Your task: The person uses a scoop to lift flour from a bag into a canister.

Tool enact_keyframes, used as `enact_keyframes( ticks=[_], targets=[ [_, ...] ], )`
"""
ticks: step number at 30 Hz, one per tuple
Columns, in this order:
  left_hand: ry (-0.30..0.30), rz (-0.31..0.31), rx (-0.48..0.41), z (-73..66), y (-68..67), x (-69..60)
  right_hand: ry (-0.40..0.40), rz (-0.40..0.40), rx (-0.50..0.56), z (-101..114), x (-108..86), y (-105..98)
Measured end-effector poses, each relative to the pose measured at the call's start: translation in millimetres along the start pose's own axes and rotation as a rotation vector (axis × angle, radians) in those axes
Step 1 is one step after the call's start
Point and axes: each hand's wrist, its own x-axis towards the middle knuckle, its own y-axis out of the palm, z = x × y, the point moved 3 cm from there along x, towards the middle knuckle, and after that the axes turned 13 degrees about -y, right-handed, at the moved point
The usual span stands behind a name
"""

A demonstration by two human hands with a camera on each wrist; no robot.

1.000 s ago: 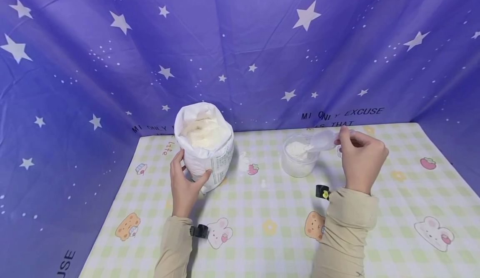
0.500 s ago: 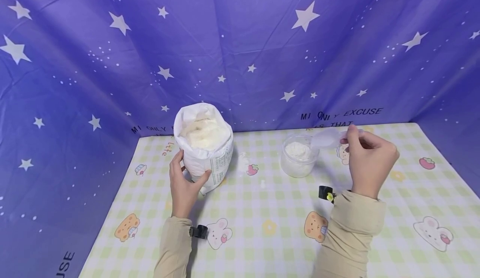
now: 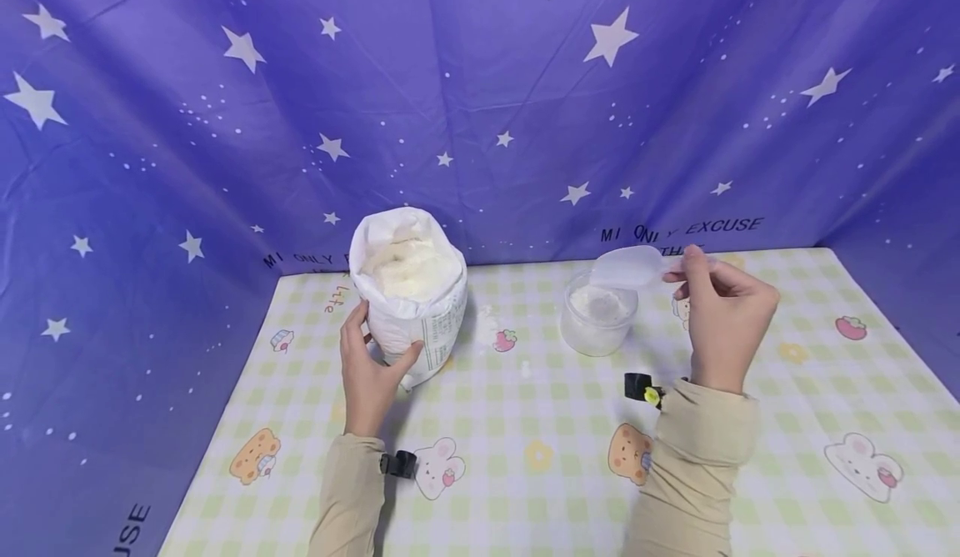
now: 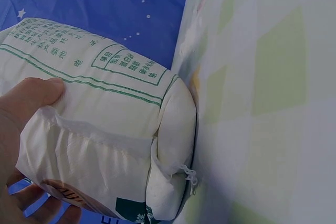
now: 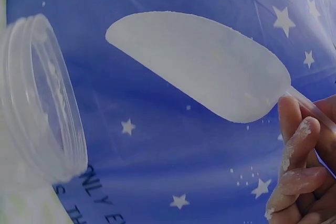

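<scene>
An opened cloth bag (image 3: 438, 336) of white flour-like powder (image 3: 408, 269) stands upright at the table's back left. My left hand (image 3: 375, 373) holds its near side, thumb in front and fingers round the left; the left wrist view shows the thumb (image 4: 39, 95) on the green-printed bag (image 4: 105, 90). By its handle, my right hand (image 3: 727, 315) pinches a translucent scoop (image 3: 628, 268) above the rim of a clear round jar (image 3: 600, 336) with white powder inside. In the right wrist view, the scoop (image 5: 199, 66) is tilted beside the jar (image 5: 34, 103), and powder coats some fingers (image 5: 296, 145).
A green-and-white checked cloth (image 3: 480, 499) with cartoon prints covers the table. Spilled powder (image 3: 489, 323) lies between bag and jar. Close behind hangs a purple star-patterned curtain (image 3: 480, 82), which also runs along both sides.
My right hand moved the scoop right, away from the jar, then back left over it. The scoop's bowl now stands higher and tilted. My left hand and the bag stay put.
</scene>
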Motion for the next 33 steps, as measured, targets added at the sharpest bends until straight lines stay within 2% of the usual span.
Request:
enact_keyframes(
  ticks=[9,11,18,25,33],
  targets=[
    [-0.021,0.008,0.001,0.7,0.6,0.6,-0.004,0.082,0.180,4.0,-9.8,24.8],
    [-0.017,0.009,0.004,1.3,0.9,0.6,-0.005,0.116,0.192,9.0,-13.6,33.9],
    [-0.016,0.004,0.003,1.5,0.9,0.7,-0.084,0.234,0.119,26.7,-20.1,66.2],
    [-0.008,0.015,-0.001,0.4,5.1,2.4,-0.160,0.303,0.169,40.2,-22.2,92.5],
    [-0.020,0.006,0.004,2.5,2.4,1.8,-0.145,0.411,0.220,42.1,-36.5,126.4]
  ],
)
